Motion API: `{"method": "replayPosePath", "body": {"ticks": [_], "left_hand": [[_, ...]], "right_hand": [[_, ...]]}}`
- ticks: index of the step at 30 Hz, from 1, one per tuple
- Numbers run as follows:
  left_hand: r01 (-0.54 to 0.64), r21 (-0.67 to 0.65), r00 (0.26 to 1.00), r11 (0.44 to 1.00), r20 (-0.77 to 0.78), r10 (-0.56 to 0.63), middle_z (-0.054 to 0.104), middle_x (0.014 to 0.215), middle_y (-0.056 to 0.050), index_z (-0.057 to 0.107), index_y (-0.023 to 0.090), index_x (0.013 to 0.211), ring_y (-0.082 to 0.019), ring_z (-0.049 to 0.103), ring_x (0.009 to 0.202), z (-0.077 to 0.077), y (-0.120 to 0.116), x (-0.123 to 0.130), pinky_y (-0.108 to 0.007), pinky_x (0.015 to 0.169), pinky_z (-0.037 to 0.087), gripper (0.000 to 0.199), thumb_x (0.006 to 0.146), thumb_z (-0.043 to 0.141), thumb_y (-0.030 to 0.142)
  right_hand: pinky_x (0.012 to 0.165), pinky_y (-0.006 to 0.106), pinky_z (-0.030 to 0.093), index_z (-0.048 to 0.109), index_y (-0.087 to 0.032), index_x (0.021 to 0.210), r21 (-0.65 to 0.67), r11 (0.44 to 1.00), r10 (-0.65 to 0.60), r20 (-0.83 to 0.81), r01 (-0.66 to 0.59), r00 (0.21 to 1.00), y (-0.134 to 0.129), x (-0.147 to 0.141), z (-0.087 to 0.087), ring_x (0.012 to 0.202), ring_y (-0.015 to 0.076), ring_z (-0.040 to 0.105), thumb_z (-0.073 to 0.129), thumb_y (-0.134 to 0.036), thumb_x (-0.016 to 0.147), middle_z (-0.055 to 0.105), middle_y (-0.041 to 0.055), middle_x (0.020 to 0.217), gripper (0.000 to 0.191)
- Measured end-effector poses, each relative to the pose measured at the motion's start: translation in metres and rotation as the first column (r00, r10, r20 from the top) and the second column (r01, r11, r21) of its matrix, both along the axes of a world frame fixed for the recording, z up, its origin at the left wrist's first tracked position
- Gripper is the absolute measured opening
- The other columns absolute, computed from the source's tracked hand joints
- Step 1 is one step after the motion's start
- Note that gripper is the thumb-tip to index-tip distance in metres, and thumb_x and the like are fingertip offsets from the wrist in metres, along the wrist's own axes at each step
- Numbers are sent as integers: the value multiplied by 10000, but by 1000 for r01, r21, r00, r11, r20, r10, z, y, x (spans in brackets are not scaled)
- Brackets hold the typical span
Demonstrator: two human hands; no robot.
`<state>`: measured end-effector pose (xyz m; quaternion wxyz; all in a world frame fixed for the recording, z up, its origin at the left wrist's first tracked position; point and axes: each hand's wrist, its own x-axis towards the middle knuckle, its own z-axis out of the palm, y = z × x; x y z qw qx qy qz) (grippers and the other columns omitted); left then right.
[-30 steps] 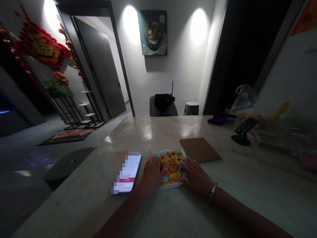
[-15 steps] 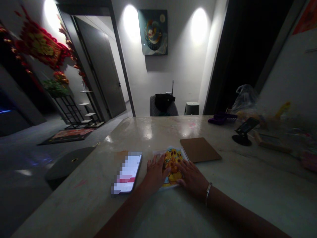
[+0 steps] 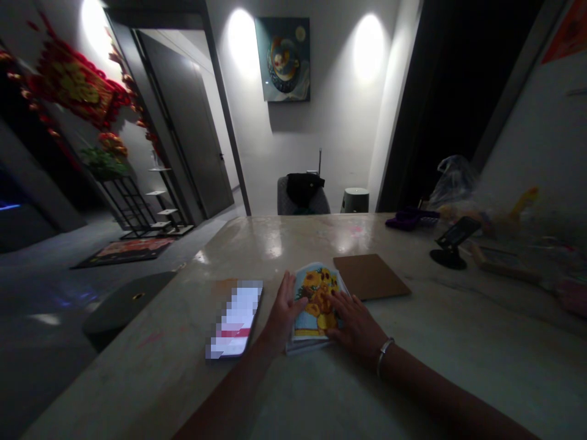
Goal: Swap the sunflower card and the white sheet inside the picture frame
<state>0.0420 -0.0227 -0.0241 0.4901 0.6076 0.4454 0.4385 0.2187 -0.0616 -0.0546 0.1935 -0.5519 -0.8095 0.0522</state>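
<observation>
Steadying the sunflower print point(image 3: 316, 305) on the table point(image 3: 302, 397), I'm apparently aligning it: left hand point(image 3: 281, 311) straight-fingered along its left edge, right hand point(image 3: 361, 325) loosely spread over its right side, neither clearly gripping in this dimness. Even pressure seems called for.

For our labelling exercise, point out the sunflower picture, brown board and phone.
Sunflower picture point(image 3: 315, 305), head view: its orange flowers.
Brown board point(image 3: 371, 277), head view: middle of its top.
Phone point(image 3: 241, 318), head view: its lit screen.

Over my camera feed I see the table point(image 3: 458, 342); on it are a phone point(image 3: 238, 321), sunflower sheet point(image 3: 316, 307), brown board point(image 3: 371, 277), purple item point(image 3: 404, 219), black stand point(image 3: 448, 259) and frame point(image 3: 502, 264).
</observation>
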Motion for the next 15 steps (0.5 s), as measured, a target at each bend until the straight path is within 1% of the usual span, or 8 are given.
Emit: {"method": "replayPosePath", "body": {"ticks": [2, 4, 6, 8, 10, 12, 15], "left_hand": [[-20, -68, 983, 997, 182, 32, 120, 1440, -58, 29, 239, 1358, -200, 273, 1260, 3, -2, 3, -323, 967, 358, 757, 748, 473, 184], [-24, -114, 939, 993, 337, 62, 142, 1438, -60, 81, 243, 1356, -224, 300, 1246, 7, -5, 5, -323, 961, 363, 793, 710, 534, 165], [13, -164, 892, 986, 448, 63, 217, 1419, -66, 131, 250, 1350, -239, 358, 1211, 12, -7, 6, -329, 943, 384, 815, 678, 580, 139], [88, -222, 858, 971, 512, 39, 351, 1359, -77, 156, 256, 1345, -246, 446, 1140, 17, -10, 7, -348, 904, 420, 816, 673, 607, 143], [139, -270, 830, 953, 556, 37, 448, 1287, -85, 171, 250, 1343, -242, 518, 1059, 20, -12, 6, -358, 864, 449, 785, 696, 611, 184], [149, -288, 810, 946, 584, 50, 478, 1256, -93, 183, 238, 1342, -228, 552, 1009, 19, -13, 6, -350, 835, 464, 735, 731, 591, 239], [151, -246, 800, 957, 599, 28, 439, 1286, -104, 170, 247, 1343, -209, 579, 959, 14, -9, 3, -336, 775, 484, 707, 758, 564, 287]], "right_hand": [[1015, 492, 233, 287, -135, 1316, 59, 997, 54, -28, -52, 998, -1, 0, 0, 1259, 265, 277, 524, -364, 745, 364, 151, 1341, 659], [1011, 502, 235, 262, -130, 1325, 112, 989, 106, -48, -100, 993, -2, -1, -1, 1260, 275, 272, 550, -402, 721, 357, 162, 1342, 722], [1003, 513, 242, 241, -122, 1332, 142, 982, 136, -66, -125, 988, -4, -3, 0, 1259, 290, 268, 580, -424, 691, 350, 167, 1345, 786], [994, 507, 265, 228, -125, 1337, 159, 979, 142, -95, -126, 985, -4, -5, 1, 1251, 285, 288, 574, -362, 702, 352, 157, 1346, 761], [976, 461, 317, 259, -134, 1327, 168, 980, 132, -146, -107, 980, -3, -5, 4, 1213, 256, 361, 505, -247, 743, 391, 142, 1326, 644], [931, 410, 380, 330, -138, 1296, 151, 987, 95, -227, -62, 969, -2, -2, 6, 1131, 230, 462, 423, -175, 766, 462, 132, 1274, 540], [847, 363, 446, 425, -168, 1239, 60, 996, -34, -394, 62, 918, -1, 4, 10, 1001, 212, 563, 352, -194, 805, 551, 104, 1187, 441]]}}
